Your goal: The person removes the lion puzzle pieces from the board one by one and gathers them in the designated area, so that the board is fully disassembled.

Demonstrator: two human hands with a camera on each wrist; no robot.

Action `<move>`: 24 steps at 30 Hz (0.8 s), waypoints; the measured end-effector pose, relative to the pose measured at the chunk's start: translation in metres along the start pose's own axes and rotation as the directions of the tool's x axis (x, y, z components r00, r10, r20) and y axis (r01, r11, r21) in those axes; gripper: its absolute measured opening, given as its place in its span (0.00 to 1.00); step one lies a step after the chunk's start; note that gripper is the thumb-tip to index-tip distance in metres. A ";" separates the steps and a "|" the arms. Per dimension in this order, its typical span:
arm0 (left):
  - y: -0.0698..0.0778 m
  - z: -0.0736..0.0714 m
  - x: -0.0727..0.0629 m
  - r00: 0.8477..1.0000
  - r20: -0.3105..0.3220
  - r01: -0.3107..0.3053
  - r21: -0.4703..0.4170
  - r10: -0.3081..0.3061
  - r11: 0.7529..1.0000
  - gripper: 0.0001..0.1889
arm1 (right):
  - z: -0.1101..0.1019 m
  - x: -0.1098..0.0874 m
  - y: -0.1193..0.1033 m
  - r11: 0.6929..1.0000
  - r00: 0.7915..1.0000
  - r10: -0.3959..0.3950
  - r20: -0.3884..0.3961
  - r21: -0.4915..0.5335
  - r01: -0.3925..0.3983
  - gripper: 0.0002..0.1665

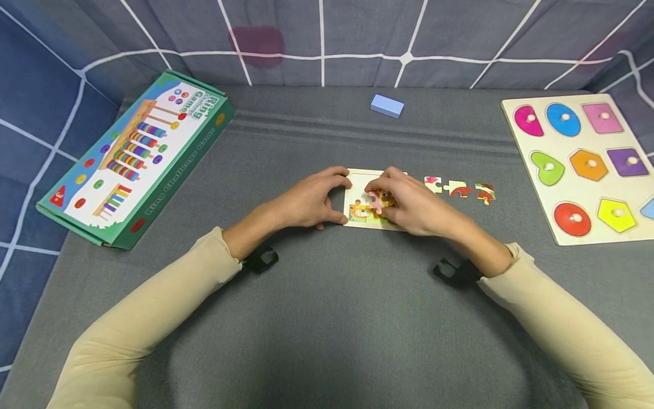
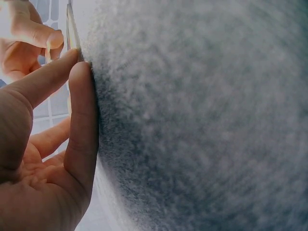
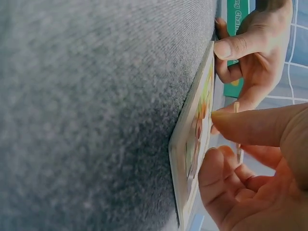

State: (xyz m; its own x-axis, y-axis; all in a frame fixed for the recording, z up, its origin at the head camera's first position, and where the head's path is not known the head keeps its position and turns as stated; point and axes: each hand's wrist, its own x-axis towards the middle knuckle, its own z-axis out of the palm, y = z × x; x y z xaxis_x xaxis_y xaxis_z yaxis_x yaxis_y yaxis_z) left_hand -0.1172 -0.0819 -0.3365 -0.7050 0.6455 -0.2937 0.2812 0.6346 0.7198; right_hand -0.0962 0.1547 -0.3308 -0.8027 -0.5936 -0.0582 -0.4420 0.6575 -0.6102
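Observation:
A wooden jigsaw board lies flat on the grey surface, with a lion piece in its lower left. My left hand touches the board's left edge, thumb and fingertips spread apart along it. Over the board my right hand pinches a pink puzzle piece. The right wrist view shows this piece edge-on, raised off the board. My right hand partly hides the fitted pieces. Three loose pieces lie to the right of the board, the middle one with a red patch.
A green Ring Challenge Game box lies at the left. A blue block sits at the back. On the right is a wooden shape board with knobbed coloured shapes. Blue checked cloth rises behind.

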 end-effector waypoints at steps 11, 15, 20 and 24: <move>0.000 0.000 0.000 1.000 0.001 0.005 -0.001 -0.005 1.000 0.34 | -0.006 -0.011 0.004 0.995 0.996 -0.068 -0.058 0.074 0.072 0.19; 0.001 -0.001 0.000 1.000 -0.004 0.003 0.006 -0.003 1.000 0.33 | -0.009 -0.015 0.006 0.995 0.997 -0.056 -0.056 0.083 0.061 0.19; 0.001 0.000 0.000 1.000 0.003 0.003 0.006 -0.003 1.000 0.34 | -0.011 -0.021 0.010 0.994 0.994 -0.075 -0.083 0.076 0.081 0.18; 0.001 0.001 -0.001 1.000 0.004 0.001 0.010 -0.001 1.000 0.34 | -0.013 -0.027 0.015 0.993 0.991 -0.085 -0.105 0.074 0.093 0.19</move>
State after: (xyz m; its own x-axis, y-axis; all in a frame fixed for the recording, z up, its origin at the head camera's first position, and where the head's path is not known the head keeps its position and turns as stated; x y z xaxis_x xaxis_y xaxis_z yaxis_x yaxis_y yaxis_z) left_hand -0.1159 -0.0816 -0.3363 -0.7029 0.6465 -0.2966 0.2872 0.6394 0.7132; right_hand -0.0863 0.1862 -0.3278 -0.7995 -0.5956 0.0772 -0.4841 0.5631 -0.6698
